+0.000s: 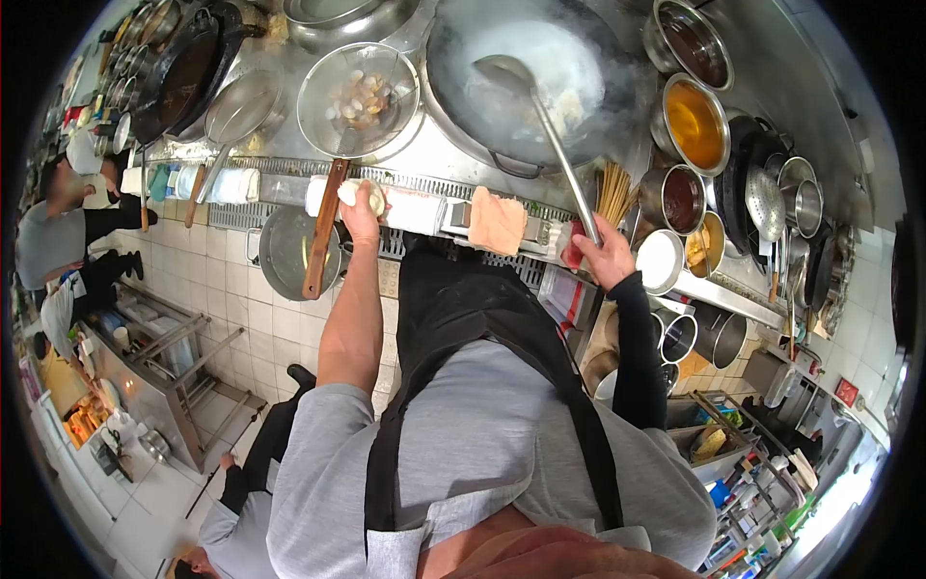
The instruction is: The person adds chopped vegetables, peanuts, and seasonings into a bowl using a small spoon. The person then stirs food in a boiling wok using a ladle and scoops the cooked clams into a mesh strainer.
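My right hand [606, 255] grips the end of a long-handled ladle [555, 140], whose bowl lies in the big wok [451, 106]. Pale, cloudy liquid [555, 53] fills the wok, with steam over it. Around a bunched white cloth [374, 196] at the stove's front edge, my left hand [361, 214] is closed. Just left of that hand runs the wooden handle [326, 227] of a wire strainer [313, 121]. Clams or similar small shellfish [362, 98] sit in the strainer. A folded orange-brown cloth [497, 220] lies between my hands.
Bowls of dark sauce [690, 43] and amber liquid [694, 121] stand to the right, near bamboo sticks [614, 193] and a white bowl [660, 262]. A grey pot [289, 253] is below the left edge. Other people [66, 236] are at the left.
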Demonstrator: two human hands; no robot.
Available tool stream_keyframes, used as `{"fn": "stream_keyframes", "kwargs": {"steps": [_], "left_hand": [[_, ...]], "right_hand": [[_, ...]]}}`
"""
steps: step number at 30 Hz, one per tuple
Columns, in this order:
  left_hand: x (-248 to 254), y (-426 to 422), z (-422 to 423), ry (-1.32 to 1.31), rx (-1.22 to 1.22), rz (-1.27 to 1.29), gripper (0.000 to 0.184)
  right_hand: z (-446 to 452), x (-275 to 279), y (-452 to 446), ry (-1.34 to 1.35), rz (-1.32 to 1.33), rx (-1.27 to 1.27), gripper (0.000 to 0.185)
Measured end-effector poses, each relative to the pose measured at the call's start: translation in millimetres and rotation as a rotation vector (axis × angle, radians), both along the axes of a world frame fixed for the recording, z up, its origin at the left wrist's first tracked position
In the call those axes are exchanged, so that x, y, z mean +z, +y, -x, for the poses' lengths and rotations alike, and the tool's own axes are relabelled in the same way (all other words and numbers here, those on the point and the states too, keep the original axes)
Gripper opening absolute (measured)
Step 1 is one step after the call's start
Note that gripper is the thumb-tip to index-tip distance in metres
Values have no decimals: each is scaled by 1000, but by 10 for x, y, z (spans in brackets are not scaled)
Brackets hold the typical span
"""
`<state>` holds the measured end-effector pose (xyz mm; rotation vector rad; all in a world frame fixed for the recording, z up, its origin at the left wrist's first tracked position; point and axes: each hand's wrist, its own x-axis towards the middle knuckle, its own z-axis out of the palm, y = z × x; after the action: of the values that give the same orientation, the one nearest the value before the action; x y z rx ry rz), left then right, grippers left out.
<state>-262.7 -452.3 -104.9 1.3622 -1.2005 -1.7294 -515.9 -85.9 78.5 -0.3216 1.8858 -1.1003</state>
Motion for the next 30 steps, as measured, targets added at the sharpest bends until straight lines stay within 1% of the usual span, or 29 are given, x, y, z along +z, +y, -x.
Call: {"fn": "stream_keyframes", "kwargs": {"steps": [3, 5, 6, 7, 8, 11, 12, 15, 19, 22, 25, 27, 30], "left_hand": [[-30, -4, -22, 1, 4, -11, 29], [9, -1, 2, 0, 3, -6, 28], [46, 12, 18, -8, 9, -20, 28], [91, 26, 33, -16, 14, -31, 28], [123, 22, 36, -27, 18, -41, 28], [15, -7, -1, -17, -8, -19, 29], [4, -3, 2, -42, 0, -13, 30], [-18, -20, -18, -32, -25, -8, 31], [54, 8, 10, -46, -11, 3, 31], [19, 2, -6, -42, -7, -3, 31], [121, 27, 13, -38, -10, -38, 31], [187, 29, 17, -38, -8, -46, 32], [155, 26, 33, -31, 0, -33, 32]], "right_hand": [[-278, -554, 289, 531, 117, -8, 34], [-517, -411, 206, 154, 42, -208, 31], [-608, -175, 96, -54, 14, -288, 31], [-658, -54, 26, -264, -11, -367, 32], [-701, -85, -26, -354, 71, -373, 35], [-702, -66, -264, -611, 198, -432, 33], [-701, -53, -345, -650, 261, -429, 31], [-619, 104, -579, -772, 322, -440, 34], [-532, 52, -642, -877, 369, -388, 34], [-531, 116, -629, -829, 333, -323, 33], [-600, 175, -563, -717, 253, -274, 32], [-645, 211, -506, -712, 228, -270, 33], [-725, 233, -380, -670, 187, -252, 36]]}}
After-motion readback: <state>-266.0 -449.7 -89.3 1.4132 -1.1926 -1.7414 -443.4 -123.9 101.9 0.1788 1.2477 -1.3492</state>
